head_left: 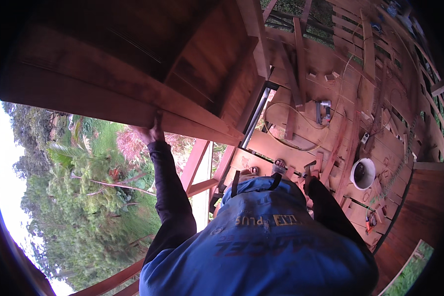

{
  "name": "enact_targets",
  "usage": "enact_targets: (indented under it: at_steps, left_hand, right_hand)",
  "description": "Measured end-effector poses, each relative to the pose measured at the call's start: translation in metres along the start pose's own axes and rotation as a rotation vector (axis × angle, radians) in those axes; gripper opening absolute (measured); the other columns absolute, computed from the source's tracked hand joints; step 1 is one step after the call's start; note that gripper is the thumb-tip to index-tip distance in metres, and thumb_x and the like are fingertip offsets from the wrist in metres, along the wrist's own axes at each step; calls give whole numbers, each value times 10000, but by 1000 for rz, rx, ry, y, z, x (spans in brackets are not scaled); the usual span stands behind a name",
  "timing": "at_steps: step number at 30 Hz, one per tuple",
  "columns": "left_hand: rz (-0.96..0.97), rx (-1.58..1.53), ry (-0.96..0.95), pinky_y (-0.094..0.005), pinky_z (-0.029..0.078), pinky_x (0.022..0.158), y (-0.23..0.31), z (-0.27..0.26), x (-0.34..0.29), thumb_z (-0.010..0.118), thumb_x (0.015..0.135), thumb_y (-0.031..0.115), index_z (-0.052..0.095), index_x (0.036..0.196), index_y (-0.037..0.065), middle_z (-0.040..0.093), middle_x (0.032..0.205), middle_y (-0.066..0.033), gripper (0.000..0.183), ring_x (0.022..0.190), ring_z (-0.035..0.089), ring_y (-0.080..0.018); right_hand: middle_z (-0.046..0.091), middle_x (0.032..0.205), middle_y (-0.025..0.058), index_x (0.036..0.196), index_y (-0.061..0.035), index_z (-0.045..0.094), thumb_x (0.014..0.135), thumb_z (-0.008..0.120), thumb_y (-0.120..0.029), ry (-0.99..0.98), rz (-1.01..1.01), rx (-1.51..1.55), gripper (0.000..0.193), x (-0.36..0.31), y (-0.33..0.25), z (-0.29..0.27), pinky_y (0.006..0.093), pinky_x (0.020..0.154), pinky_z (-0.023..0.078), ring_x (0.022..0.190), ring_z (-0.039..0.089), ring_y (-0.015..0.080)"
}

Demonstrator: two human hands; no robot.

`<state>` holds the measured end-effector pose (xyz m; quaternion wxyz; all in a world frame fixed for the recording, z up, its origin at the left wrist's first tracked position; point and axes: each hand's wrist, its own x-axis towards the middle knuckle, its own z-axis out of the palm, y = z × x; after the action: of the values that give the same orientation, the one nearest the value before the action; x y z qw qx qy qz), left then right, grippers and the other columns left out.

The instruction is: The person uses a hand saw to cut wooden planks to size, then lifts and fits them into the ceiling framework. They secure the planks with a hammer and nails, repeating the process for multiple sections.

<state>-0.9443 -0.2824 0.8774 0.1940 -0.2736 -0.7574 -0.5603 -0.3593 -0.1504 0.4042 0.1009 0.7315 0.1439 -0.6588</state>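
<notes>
My left arm stretches up to the wide wooden board [84, 93] along the overhead panelling. There my left hand [150, 132] is closed round the board's lower edge, a digit showing against its face; its other fingers are partly hidden. Low at my right side, my right hand [309, 186] is wrapped round the handle of what looks like a hammer [310, 165], whose head sticks up above the fist. My feet in sandals stand on the plank floor [261, 160] just ahead of my blue shirt.
A pale bucket [362, 173] and a nail gun [323, 112] with a yellowish hose [293, 147] lie to the right. Loose boards [343, 143] and offcuts litter the planks, near an orange-handled tool [370, 222]. Leftward, past the framing [195, 165], the floor drops to a garden [98, 192].
</notes>
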Motion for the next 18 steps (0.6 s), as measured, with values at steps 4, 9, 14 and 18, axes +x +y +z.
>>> enact_targets:
  at_steps: [4,9,14,18]
  left_hand:
    - [41,-87,6,-426,348,1076,-10,20,-1,880,650,199,275,1405,-19,383,1353,-206,992,1243,416,-311]
    - [5,-282,-16,-424,432,1023,6,28,-6,839,666,66,303,1383,29,403,1337,-180,896,1187,466,-289]
    - [24,-320,-176,-407,515,965,-20,0,-1,795,729,25,310,1385,20,464,1306,-193,817,1162,504,-269]
    - [76,-335,-275,-411,531,955,-35,-12,10,818,747,108,377,1349,1,484,1280,-207,754,1149,527,-286]
  right_hand:
    - [522,738,93,912,-178,557,926,401,-505,5,54,0,363,32,8,-9,491,544,347,695,526,250]
    - [503,691,91,944,-136,555,901,492,-457,-10,-105,35,330,-3,23,31,466,502,356,619,515,248]
    - [498,669,93,960,-102,553,886,539,-429,-61,-225,213,335,-52,61,77,451,481,363,582,509,245]
    - [493,652,95,973,-75,550,874,576,-406,-31,-245,413,347,-82,109,89,439,464,368,552,505,243]
